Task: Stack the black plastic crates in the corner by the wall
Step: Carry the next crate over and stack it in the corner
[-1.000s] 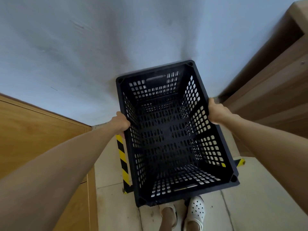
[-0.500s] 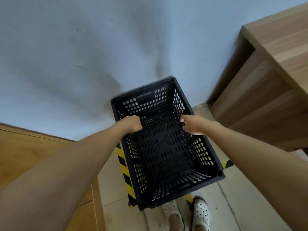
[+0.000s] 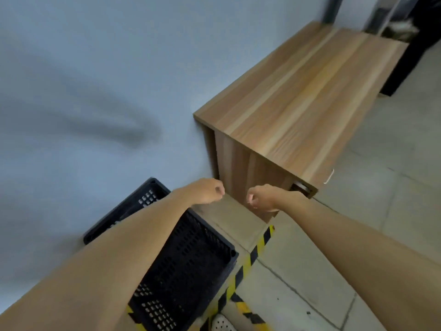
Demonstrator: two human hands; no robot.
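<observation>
Black crate on floor against the wall, below-left of both hands, long axis running away from wall; left hand nearer, right hand farther, both loosely curled, holding nothing.

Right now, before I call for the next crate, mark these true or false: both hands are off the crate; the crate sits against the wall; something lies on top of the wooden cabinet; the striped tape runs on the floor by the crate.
1. Both hands are off the crate: true. The left hand and right hand hang loosely curled above the black crate.
2. The crate sits against the wall: true.
3. Something lies on the wooden cabinet: false, its top is bare.
4. Yellow-black tape runs beside the crate: true.
5. The crate lies overturned: false, its opening faces up.
</observation>
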